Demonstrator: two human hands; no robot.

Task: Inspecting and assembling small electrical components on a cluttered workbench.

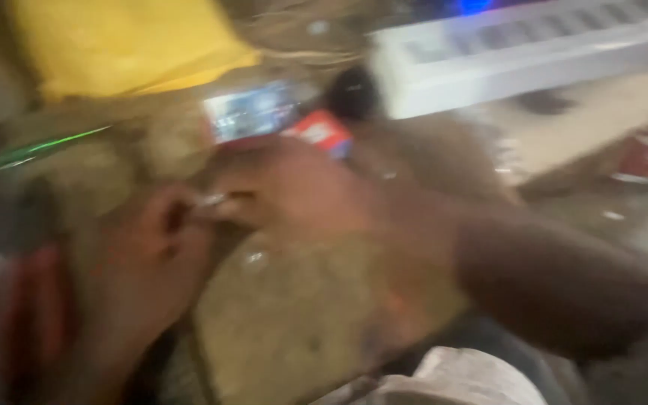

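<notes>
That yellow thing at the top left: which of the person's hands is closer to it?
Left. The left hand lies below the yellow thing, towards the picture's left; the right hand is further right, beside a tan lump. Blur hides detail.

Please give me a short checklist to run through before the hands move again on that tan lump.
1. Picture sharp enough to judge: not ok, heavy blur.
2. Right hand over the tan lump: ok.
3. Left hand at the lump's left edge: ok.
4. Grip firm on the lump: cannot tell.
5. What the fingers pinch between the hands: cannot tell.
6. Yellow sheet apart from both hands: ok.
</notes>
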